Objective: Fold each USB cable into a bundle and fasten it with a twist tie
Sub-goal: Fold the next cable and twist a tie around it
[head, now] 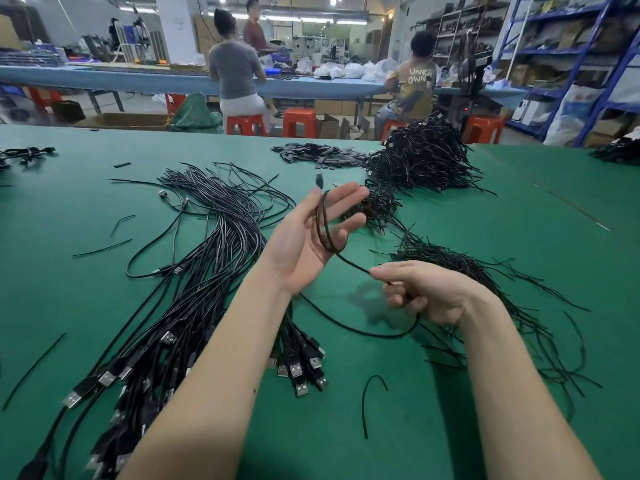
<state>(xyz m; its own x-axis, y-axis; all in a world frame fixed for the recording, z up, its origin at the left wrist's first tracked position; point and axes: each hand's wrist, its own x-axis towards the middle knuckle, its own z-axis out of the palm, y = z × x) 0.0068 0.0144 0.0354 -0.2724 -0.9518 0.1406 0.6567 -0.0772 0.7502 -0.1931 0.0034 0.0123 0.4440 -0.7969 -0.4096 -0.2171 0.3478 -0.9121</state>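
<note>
Green matting covered the worktop (pixel 485 375) on which you worked. At the far left, a few short black twist ties (pixel 102 250) lay scattered singly. Beside them, a large sheaf of loose USB cables (pixel 194 306) ran from the near left edge up toward the middle, its silver-tipped plugs fanned out near your left forearm.

Your left hand (pixel 311 237) was raised palm-up above the worktop, fingers straight and spread, its grip wide. The USB cable (pixel 325 230) you were folding was looped over those fingers in two or three turns, with one small plug end standing above the fingertips. From the loop the cable ran down and right to your right hand (pixel 426 292), whose thumb and curled fingers pinched it; below that hand the slack curved in an arc just above the matting. Whether the slack touched the surface could not be told.

One bent twist tie (pixel 367 403) lay alone between your forearms. Under and beyond your right wrist, a spread heap of twist ties (pixel 485 278) extended to the right. Farther back, a tall mound of black cables (pixel 422 157) stood beside a flat scatter of small black parts (pixel 318 155).
</note>
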